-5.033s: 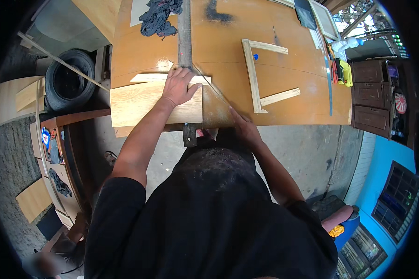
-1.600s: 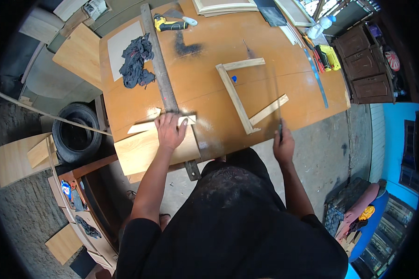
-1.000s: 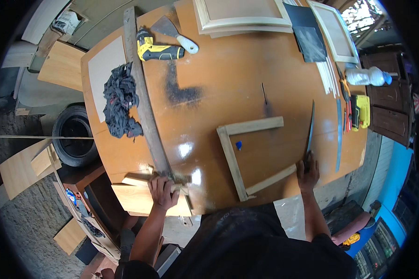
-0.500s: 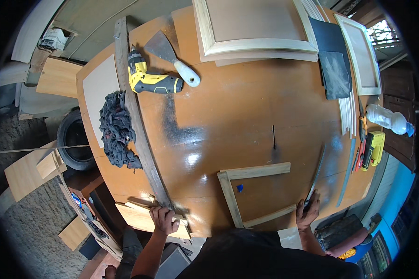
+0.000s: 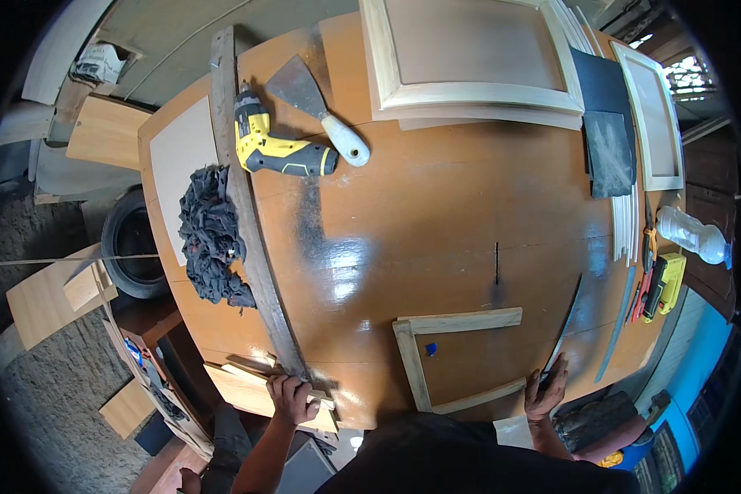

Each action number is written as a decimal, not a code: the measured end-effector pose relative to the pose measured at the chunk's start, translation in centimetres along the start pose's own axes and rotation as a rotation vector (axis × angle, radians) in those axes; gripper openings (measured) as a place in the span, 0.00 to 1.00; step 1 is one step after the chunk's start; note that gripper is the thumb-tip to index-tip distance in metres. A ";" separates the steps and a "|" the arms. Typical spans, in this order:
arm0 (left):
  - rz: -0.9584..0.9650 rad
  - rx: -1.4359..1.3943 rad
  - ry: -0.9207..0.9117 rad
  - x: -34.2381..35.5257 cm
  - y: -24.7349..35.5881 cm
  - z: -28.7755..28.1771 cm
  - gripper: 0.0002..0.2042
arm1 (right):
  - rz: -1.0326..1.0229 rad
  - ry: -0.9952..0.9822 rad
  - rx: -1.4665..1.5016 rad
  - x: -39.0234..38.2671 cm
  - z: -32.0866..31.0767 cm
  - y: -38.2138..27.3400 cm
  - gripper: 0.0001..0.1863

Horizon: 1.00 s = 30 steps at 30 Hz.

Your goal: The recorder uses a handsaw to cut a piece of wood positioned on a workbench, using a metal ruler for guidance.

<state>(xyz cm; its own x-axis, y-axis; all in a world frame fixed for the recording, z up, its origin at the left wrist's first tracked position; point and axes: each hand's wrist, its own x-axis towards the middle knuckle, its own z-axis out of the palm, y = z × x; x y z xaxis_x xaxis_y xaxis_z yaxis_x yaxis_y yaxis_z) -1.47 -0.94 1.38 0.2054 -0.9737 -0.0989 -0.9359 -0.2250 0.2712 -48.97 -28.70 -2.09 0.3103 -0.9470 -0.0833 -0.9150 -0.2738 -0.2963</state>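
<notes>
My left hand (image 5: 292,399) is closed over a pale wooden strip (image 5: 325,398) on a light wood board (image 5: 232,387) at the table's near edge, beside a long grey bar (image 5: 255,239). My right hand (image 5: 545,385) grips a thin metal blade (image 5: 570,311) at its near end, the handle hidden by my fingers, resting at the table's right front. Between my hands lies a three-sided pale wooden frame (image 5: 407,354) with a small blue piece (image 5: 431,348) inside its outline.
The brown table (image 5: 412,206) holds a yellow drill (image 5: 280,152), scraper (image 5: 305,95), dark rags (image 5: 210,230), stacked frames (image 5: 473,103), dark sheets (image 5: 609,152), plastic bottle (image 5: 690,235) and tools (image 5: 667,280). A tyre (image 5: 128,247) stands left; another person's leg (image 5: 230,436) shows lower left.
My right hand has moved rightward with the blade, away from the wood under my left hand, which stays put. The view has tilted up, bringing the table's far half into sight.
</notes>
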 end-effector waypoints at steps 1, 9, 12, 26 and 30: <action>-0.007 -0.006 0.000 0.0 0.1 0.0 0.18 | -0.006 -0.005 -0.006 0.1 -0.1 -0.1 0.32; -0.014 -0.005 0.037 0.2 0.1 -0.3 0.18 | 0.062 -0.071 0.058 0.9 -0.7 -1.0 0.32; -0.003 -0.013 0.037 0.0 0.0 -0.2 0.17 | -0.032 0.027 0.087 0.5 0.1 -0.3 0.31; 0.008 -0.047 0.084 0.0 -0.1 0.0 0.17 | 0.049 0.053 0.152 1.0 0.2 -0.9 0.33; 0.013 -0.078 0.088 0.8 0.1 -0.1 0.17 | -0.005 0.131 0.088 1.4 0.0 -1.5 0.32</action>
<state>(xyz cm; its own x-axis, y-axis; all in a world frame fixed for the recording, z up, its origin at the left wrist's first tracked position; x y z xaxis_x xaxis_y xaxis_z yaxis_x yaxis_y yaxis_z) -1.32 -1.70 1.44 0.2212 -0.9752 -0.0111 -0.9142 -0.2113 0.3460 -47.18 -29.65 -1.76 0.2732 -0.9611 0.0416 -0.8856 -0.2682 -0.3792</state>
